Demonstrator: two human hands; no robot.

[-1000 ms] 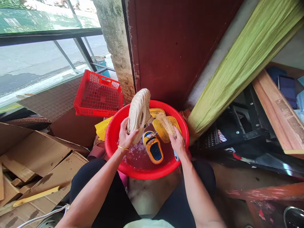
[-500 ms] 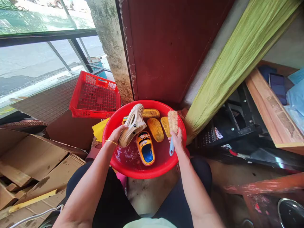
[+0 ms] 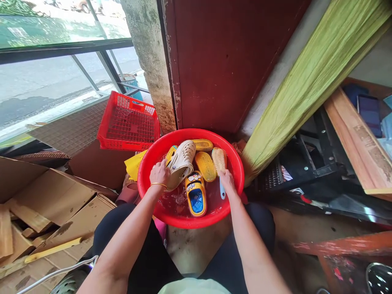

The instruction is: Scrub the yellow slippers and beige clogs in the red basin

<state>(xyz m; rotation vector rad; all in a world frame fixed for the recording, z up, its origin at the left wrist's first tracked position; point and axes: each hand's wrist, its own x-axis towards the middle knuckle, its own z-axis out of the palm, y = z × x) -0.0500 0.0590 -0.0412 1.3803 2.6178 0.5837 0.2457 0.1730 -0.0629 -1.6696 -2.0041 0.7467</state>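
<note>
A round red basin [image 3: 196, 223] holds shallow water and several yellow slippers. My left hand [image 3: 160, 173] is closed on a beige clog [image 3: 184, 157], which is tilted over the left part of the basin with its holed top up. My right hand [image 3: 227, 181] grips a scrub brush [image 3: 219, 159] at the right side; its pale bristles face up and its light blue handle points down. Between the hands lies a yellow slipper with a blue insole [image 3: 196, 200]. Another yellow slipper [image 3: 205, 166] is sole up behind it.
A red plastic crate [image 3: 130, 126] stands behind the basin at the left. Cardboard boxes [image 3: 58, 196] and wood pieces lie at the left. A green curtain [image 3: 294, 106] hangs at the right, near a wooden shelf [image 3: 358, 139] with a phone [image 3: 369, 114].
The beige clog has turned so its holed top faces up, and it sits lower with my left hand. My right hand and the brush have lowered slightly. The view has shifted a little.
</note>
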